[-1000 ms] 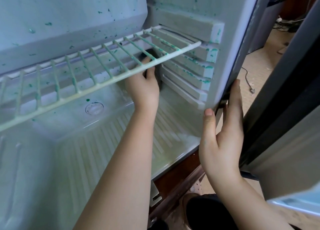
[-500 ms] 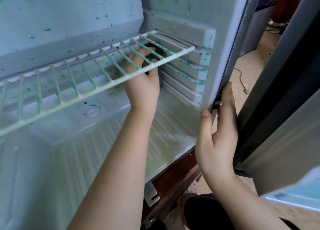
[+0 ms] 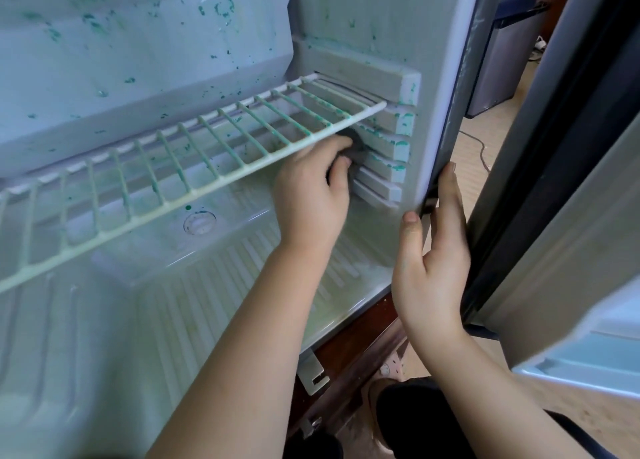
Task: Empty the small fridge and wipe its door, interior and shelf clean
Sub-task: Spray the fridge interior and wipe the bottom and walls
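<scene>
Two hands: both at the fridge (image 3: pixel 374 25)
Left hand (image 3: pixel 311 202): under the wire shelf (image 3: pixel 194 157), fingers curled round a dark pad (image 3: pixel 356 147) held against the ribbed right wall
Right hand (image 3: pixel 433 261): thumb and fingers clasp the fridge's right front edge
Stains: green flecks on walls and shelf

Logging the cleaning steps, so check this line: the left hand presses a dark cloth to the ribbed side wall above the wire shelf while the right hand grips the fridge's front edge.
Wrong in one respect: the head view shows the left hand pressing the dark cloth to the ribbed side wall below the wire shelf, not above it. The right hand does grip the front edge.
</scene>
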`<state>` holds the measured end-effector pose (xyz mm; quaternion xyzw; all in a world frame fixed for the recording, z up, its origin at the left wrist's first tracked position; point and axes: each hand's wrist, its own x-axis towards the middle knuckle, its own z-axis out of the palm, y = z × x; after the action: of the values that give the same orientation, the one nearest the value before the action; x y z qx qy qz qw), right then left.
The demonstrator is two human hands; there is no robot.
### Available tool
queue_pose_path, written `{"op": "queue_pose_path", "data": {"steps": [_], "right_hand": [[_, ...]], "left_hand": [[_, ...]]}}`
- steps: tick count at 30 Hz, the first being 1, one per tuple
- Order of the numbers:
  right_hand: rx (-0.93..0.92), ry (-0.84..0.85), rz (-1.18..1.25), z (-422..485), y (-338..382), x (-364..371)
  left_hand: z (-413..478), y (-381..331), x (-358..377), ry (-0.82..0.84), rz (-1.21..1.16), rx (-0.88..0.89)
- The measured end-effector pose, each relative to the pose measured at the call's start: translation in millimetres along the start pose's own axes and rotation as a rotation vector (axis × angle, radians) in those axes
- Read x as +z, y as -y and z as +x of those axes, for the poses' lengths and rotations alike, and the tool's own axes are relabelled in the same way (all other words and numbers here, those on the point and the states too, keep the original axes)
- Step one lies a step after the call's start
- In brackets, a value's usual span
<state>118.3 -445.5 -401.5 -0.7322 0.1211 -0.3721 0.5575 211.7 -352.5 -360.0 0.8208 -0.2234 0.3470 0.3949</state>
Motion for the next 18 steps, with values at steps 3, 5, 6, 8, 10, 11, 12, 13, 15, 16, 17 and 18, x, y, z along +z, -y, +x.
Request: {"op": "queue_pose_path", "data": {"steps": [3,5,6,8,10,11,12,13,15,16,17,18], "right_hand": [[0.007,0.022,-0.004,-1,4,-4],[0.018,0.054,0.018,-3,7,-8],[0.031,0.07,0.036,-4,9,-10],[0.06,0.09,0.065,-8,13,-13],[0.075,0.082,0.086,-13,15,-16],[0.071,0.069,0.09,-16,16,-18],[0.059,0.055,0.083,-19,18,-19],[0.047,0.041,0.07,-21,20,-20],[0.036,0.03,0.047,-23,22,-22],[0.031,0.028,0.04,-23,22,-22],[0.026,0.025,0.036,-24,23,-21],[0.012,0.024,0.026,-25,23,-19]], "left_hand": [[-16,-20,-4,0.09,-0.065,0.058],[-20,-25,-6,0.08,-0.072,0.033],[-20,-28,-7,0.076,-0.079,0.021],[-22,-37,-10,0.12,-0.106,0.057],[-30,-48,-16,0.231,-0.15,0.106],[-36,-50,-21,0.258,-0.154,0.096],[-42,-48,-28,0.237,-0.141,0.052],[-46,-43,-37,0.179,-0.12,-0.019],[-52,-28,-57,0.086,-0.082,-0.209],[-55,-22,-66,0.085,-0.068,-0.285],[-56,-18,-74,0.098,-0.057,-0.344],[-57,-15,-79,0.109,-0.053,-0.391]]}}
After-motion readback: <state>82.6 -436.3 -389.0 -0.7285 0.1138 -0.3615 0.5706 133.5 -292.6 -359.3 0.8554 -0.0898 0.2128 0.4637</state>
